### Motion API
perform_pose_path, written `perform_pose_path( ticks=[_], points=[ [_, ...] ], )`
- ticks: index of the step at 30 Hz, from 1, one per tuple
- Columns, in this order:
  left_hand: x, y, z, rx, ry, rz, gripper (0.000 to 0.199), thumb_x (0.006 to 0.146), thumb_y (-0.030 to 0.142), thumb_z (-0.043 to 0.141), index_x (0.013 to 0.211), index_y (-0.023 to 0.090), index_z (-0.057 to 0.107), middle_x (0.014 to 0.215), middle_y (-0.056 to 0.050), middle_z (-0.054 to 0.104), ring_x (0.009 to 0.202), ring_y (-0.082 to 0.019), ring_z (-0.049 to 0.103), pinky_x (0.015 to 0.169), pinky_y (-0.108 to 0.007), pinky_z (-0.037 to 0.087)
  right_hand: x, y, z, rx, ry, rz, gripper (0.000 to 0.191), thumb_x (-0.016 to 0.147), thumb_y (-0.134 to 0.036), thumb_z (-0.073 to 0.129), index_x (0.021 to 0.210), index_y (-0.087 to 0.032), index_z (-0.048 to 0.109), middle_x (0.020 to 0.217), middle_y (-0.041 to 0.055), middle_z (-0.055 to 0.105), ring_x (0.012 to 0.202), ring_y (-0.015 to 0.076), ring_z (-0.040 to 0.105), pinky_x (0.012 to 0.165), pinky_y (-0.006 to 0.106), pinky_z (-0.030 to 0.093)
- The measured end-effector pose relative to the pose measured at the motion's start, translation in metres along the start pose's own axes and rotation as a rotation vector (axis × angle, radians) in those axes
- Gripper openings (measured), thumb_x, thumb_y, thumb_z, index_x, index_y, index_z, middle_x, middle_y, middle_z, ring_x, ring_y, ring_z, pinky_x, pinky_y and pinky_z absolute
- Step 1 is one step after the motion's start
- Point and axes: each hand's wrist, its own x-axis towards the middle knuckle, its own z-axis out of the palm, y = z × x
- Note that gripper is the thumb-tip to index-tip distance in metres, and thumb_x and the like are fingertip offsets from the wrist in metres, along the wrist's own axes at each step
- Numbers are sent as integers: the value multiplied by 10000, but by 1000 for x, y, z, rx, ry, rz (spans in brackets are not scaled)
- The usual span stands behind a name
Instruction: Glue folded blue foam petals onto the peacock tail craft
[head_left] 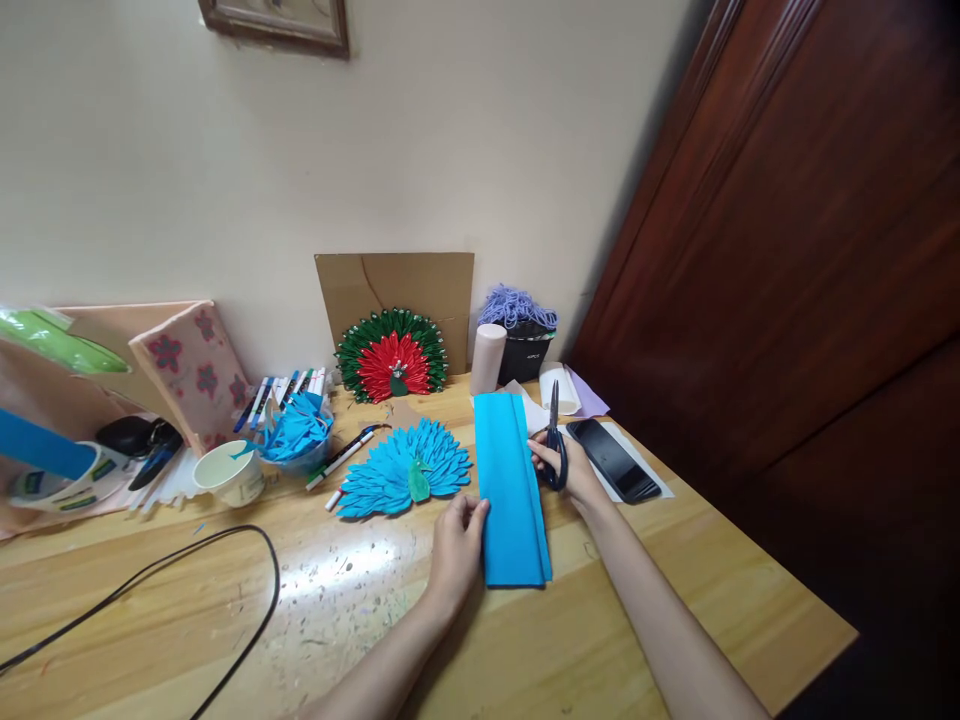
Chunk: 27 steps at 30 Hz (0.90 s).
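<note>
A folded blue sheet (510, 490) stands out over the wooden table, its long side running away from me. My left hand (456, 545) pinches its left edge near the lower end. Dark-handled scissors (554, 440) are in my right hand (566, 468), blades pointing up and away, beside the sheet's right edge; thumb and fingertips of that hand are close to the edge. Left of the sheet lies a blue fan-shaped paper peacock (409, 470) with a green body. Behind it, a green and red one (394, 357) leans on a cardboard panel (397, 275).
On the right lies a phone (613, 460) on white paper. Left are a bowl of blue strips (298, 435), a white cup (229, 474), markers (341, 460) and a black cable (274, 570). A pink roll (488, 358) and a black container (525, 355) stand behind.
</note>
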Motion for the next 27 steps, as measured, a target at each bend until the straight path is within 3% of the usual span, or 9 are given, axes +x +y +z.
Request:
perform_pose_path(
  ticks=[6, 12, 16, 20, 23, 27],
  points=[
    [0, 2, -1, 0, 34, -19, 282, 803, 427, 467, 791, 154, 538, 749, -57, 612, 712, -187, 570, 644, -272, 407, 6, 7, -10, -193, 156, -70, 318, 623, -447, 644, 723, -182, 499, 570, 7, 556, 532, 165, 545, 519, 282, 424],
    [0, 5, -2, -50, 45, -22, 254, 803, 406, 473, 861, 161, 505, 734, -46, 591, 718, -184, 574, 651, -273, 416, 7, 11, -16, -550, 324, -195, 153, 679, -250, 582, 817, -185, 569, 862, 103, 641, 849, 250, 577, 707, 315, 389],
    [-1, 5, -1, -59, 59, -30, 251, 813, 415, 452, 857, 171, 489, 714, -31, 579, 715, -182, 566, 636, -268, 407, 2, 7, -10, -858, 305, -261, 206, 740, -289, 531, 905, -174, 574, 908, 101, 646, 848, 231, 586, 678, 287, 385],
    [-2, 7, -2, -48, 83, -31, 233, 824, 410, 433, 850, 181, 467, 719, -17, 572, 686, -167, 550, 624, -263, 396, -6, -1, -4, -1057, 185, -184, 176, 737, -333, 537, 813, -182, 587, 843, 79, 660, 770, 217, 604, 593, 258, 353],
    [-3, 10, -2, -35, 93, -42, 227, 829, 411, 425, 855, 187, 450, 665, 6, 544, 643, -161, 532, 605, -261, 389, -10, -6, -4, -1085, 134, -94, 193, 726, -374, 542, 745, -187, 587, 766, 73, 663, 733, 220, 609, 551, 250, 325],
    [-4, 16, -4, -51, 145, -56, 237, 831, 416, 423, 882, 185, 434, 652, 10, 537, 653, -165, 536, 620, -266, 390, -9, -9, -7, -1002, 178, -37, 237, 743, -393, 515, 823, -182, 587, 774, 77, 665, 740, 217, 611, 541, 244, 323]
  ],
)
